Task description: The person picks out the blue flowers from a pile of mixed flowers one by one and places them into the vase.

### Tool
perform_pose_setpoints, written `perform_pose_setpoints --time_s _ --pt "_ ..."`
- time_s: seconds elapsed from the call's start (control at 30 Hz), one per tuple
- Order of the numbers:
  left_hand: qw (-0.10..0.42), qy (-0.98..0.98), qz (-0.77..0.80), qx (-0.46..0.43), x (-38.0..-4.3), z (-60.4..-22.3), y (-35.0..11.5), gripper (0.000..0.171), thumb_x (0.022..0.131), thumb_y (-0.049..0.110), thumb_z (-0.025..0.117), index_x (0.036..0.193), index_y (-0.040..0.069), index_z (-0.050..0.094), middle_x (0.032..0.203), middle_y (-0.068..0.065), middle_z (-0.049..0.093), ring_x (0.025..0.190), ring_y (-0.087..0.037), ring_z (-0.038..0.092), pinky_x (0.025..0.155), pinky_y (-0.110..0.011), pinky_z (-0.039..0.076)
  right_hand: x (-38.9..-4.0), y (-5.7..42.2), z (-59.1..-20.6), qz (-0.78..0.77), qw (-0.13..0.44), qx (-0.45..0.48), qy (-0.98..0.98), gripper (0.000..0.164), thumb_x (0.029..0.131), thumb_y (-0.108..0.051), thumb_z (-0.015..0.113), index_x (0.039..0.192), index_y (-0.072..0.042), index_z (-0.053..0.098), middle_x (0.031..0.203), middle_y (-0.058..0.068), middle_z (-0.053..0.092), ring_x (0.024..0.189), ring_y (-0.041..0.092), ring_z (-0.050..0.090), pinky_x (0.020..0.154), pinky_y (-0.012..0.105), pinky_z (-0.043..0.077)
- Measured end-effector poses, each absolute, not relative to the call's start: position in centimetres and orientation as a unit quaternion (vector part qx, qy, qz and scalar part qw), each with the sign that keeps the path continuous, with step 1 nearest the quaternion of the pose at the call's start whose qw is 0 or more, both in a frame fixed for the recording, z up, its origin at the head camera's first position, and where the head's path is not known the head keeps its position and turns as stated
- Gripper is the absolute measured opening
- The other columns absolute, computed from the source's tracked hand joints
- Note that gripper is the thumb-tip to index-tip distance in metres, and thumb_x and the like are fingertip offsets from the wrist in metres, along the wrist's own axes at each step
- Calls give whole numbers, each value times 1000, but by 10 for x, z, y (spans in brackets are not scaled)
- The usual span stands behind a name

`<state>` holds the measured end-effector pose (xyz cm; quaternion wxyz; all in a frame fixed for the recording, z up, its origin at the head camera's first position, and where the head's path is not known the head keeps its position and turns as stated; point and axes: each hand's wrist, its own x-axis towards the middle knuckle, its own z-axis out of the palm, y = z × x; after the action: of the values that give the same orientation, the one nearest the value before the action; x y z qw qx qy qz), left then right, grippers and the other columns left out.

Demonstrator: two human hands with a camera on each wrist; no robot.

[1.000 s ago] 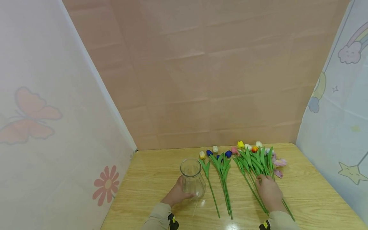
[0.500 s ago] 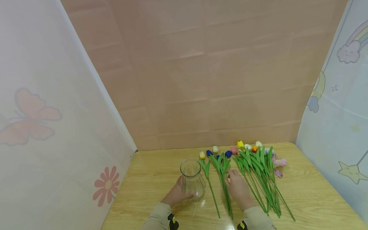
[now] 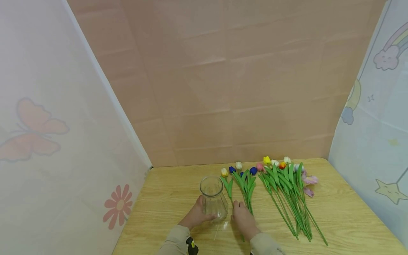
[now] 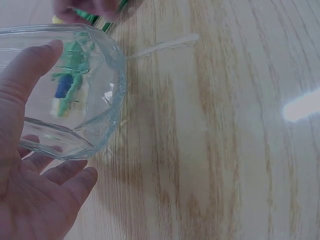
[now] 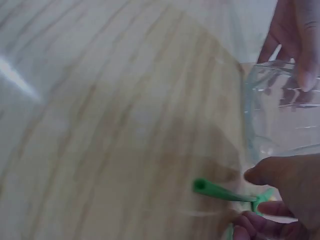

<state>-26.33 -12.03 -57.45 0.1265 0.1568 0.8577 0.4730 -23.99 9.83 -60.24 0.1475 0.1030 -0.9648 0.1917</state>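
Observation:
A clear glass vase (image 3: 215,203) stands on the table, its wide mouth facing up. My left hand (image 3: 194,215) holds it from the left, with the thumb along the near side and the fingers behind the glass (image 4: 107,95). Just right of the vase lies a single artificial tulip (image 3: 224,172) with a cream-yellow head. My right hand (image 3: 243,219) is at that tulip's stem and covers part of it. In the right wrist view the green stem (image 5: 225,192) runs between my thumb and bent fingers, with the thumb apart from them.
A small bunch of blue and white tulips (image 3: 244,182) lies partly behind my right hand. Farther right is a larger bunch of mixed-colour tulips (image 3: 287,180), with pink-purple petals (image 3: 309,180) beside it. A printed cloth (image 3: 118,198) borders the wooden table (image 3: 172,187) on the left.
My right hand has moved left, from the large bunch past the blue and white tulips to the single tulip's stem. My left hand and the vase have stayed in place.

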Motion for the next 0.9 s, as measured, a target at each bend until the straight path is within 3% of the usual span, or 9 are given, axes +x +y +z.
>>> perform_pose_setpoints --time_s 0.27,0.5,0.63,0.77,0.9 --pt "127 857 473 160 -261 -571 -121 99 81 31 79 151 3 13 151 -31 23 138 -50 28 108 -62 31 -242 94 -609 167 137 94 -972 25 84 15 60 108 15 51 89 27 60 66 31 65 56 32 57" --pt "122 863 465 158 -263 -574 -121 100 80 34 80 150 3 14 151 -32 24 138 -50 29 107 -62 32 -240 97 -603 220 77 75 -970 38 82 -1 72 102 20 48 84 27 59 66 32 65 58 33 58" --pt "124 862 466 157 -262 -573 -121 100 81 33 79 150 3 14 151 -31 23 137 -50 29 107 -62 33 -239 98 -595 252 56 67 -964 37 84 -1 70 104 20 46 79 23 57 63 30 63 54 33 56" --pt "129 856 475 155 -261 -571 -120 101 81 31 79 151 3 12 152 -31 21 139 -49 27 108 -62 32 -241 99 -585 247 65 51 -965 33 89 -4 63 113 13 48 67 12 54 50 21 55 41 31 46" --pt "126 857 473 160 -261 -571 -120 101 81 30 79 151 3 11 153 -31 19 140 -49 26 109 -61 31 -243 99 -574 217 119 53 -968 15 90 -7 62 101 -1 54 54 2 46 39 12 43 33 26 34"
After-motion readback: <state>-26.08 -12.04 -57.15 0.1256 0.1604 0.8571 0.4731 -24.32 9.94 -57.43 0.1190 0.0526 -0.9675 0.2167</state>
